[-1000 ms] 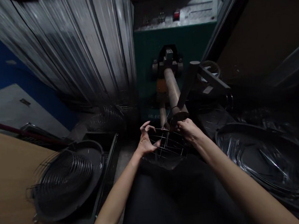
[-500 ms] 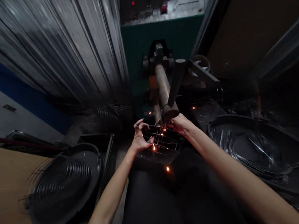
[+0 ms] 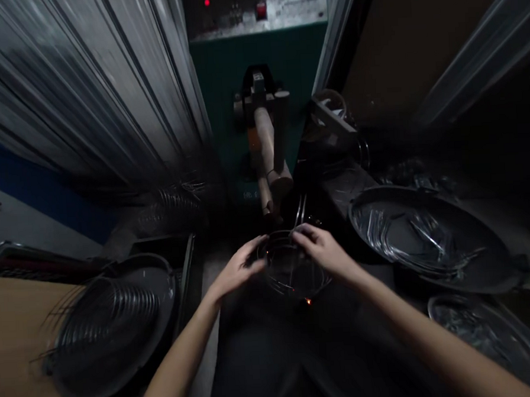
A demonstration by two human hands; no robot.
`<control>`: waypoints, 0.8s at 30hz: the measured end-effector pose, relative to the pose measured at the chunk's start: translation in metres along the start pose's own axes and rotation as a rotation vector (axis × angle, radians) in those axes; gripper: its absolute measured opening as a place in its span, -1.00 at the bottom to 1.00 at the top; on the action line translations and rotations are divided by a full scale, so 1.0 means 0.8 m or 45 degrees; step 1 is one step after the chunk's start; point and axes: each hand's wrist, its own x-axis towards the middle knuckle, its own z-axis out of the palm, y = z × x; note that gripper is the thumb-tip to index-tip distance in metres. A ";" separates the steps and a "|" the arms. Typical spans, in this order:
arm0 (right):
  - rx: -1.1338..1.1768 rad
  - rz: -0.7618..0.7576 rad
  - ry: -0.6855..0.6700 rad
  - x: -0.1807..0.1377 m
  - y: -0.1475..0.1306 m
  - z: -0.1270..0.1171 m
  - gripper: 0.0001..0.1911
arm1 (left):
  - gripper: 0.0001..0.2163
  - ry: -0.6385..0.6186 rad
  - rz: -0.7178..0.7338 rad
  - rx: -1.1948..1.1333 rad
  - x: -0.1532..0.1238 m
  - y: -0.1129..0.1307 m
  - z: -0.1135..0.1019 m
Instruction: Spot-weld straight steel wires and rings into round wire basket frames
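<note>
A round wire frame (image 3: 276,288), made of thin rings with cross wires, is in front of me below the machine's arms. My right hand (image 3: 324,250) pinches the wire at its far right side, with two thin straight wires (image 3: 300,208) rising just beyond the fingertips. At the left rim is my left hand (image 3: 241,269), its thumb and fingers apart and slightly blurred; whether they touch the ring I cannot tell. An orange spark (image 3: 308,301) glows at the near side of the frame. Beyond it are the thick rod-like arms (image 3: 268,142) of a green machine (image 3: 302,60).
On the left, a dark round tray (image 3: 159,334) holds a row of wire rings (image 3: 135,303). At the right, a large dark tray (image 3: 485,252) carries bent wires (image 3: 382,240), with a smaller metal tray (image 3: 528,350) below it. A corrugated panel (image 3: 120,70) stands at back left.
The wire frame has come out nearer to me, away from the machine's arms. My right hand has emerged from behind the arm. Fewer sparks show, and the camera view has shifted.
</note>
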 end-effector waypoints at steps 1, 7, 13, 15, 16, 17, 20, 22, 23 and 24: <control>-0.132 -0.109 -0.002 -0.019 0.009 0.015 -0.82 | -0.57 0.066 -0.059 -0.121 0.006 0.012 0.012; -0.681 -0.408 -0.108 -0.082 0.010 -0.019 -0.80 | -0.69 0.182 -0.231 -0.336 0.015 0.052 0.058; -0.919 -0.544 -0.054 -0.057 -0.048 -0.121 -0.64 | -0.71 0.153 -0.093 0.059 -0.021 0.086 0.028; -0.875 -0.509 -0.220 -0.052 -0.061 -0.125 -0.63 | -0.72 0.167 -0.039 0.103 -0.028 0.101 0.017; -0.855 -0.482 -0.258 -0.053 -0.068 -0.125 -0.63 | -0.73 0.173 -0.019 0.111 -0.031 0.108 0.012; -0.836 -0.446 -0.285 -0.057 -0.074 -0.122 -0.62 | -0.73 0.176 -0.008 0.112 -0.034 0.114 0.008; -0.722 -0.225 -0.405 -0.086 -0.093 -0.114 -0.61 | -0.73 0.176 -0.058 0.071 -0.046 0.123 0.002; -0.607 0.037 -0.517 -0.111 -0.099 -0.108 -0.58 | -0.71 0.160 -0.153 0.012 -0.057 0.119 0.006; -0.548 0.178 -0.574 -0.122 -0.098 -0.105 -0.57 | -0.70 0.146 -0.206 -0.025 -0.062 0.115 0.010; -0.494 0.305 -0.620 -0.133 -0.094 -0.102 -0.55 | -0.70 0.127 -0.256 -0.062 -0.066 0.109 0.017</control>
